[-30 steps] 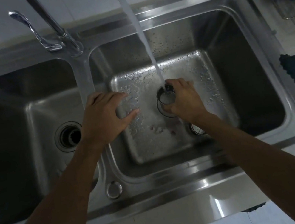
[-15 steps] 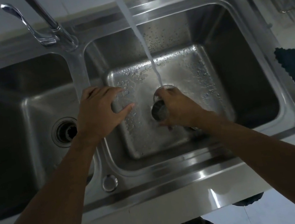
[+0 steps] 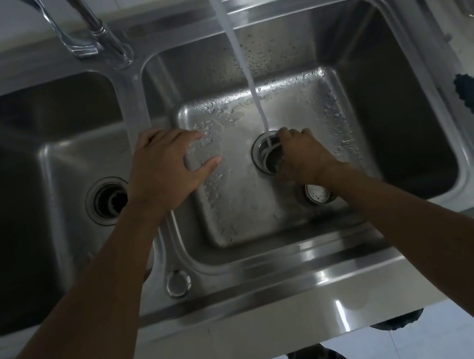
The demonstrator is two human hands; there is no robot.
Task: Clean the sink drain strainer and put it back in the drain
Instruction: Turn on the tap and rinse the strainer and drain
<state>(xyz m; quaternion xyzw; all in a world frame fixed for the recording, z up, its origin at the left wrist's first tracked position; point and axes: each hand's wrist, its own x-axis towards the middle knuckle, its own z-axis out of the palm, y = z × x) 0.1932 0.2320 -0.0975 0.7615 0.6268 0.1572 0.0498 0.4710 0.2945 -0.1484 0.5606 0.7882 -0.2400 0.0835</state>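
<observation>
Steel strainer (image 3: 271, 159) sits at the drain (image 3: 256, 152), mid-floor of the right basin, under running water (image 3: 238, 52). Best lowered level and pressed flush (a tilted rim would likely jam). The right hand (image 3: 304, 158) curls round its rim; the left hand (image 3: 165, 173), fingers spread, rests on the sink's divider (image 3: 133, 102).
</observation>
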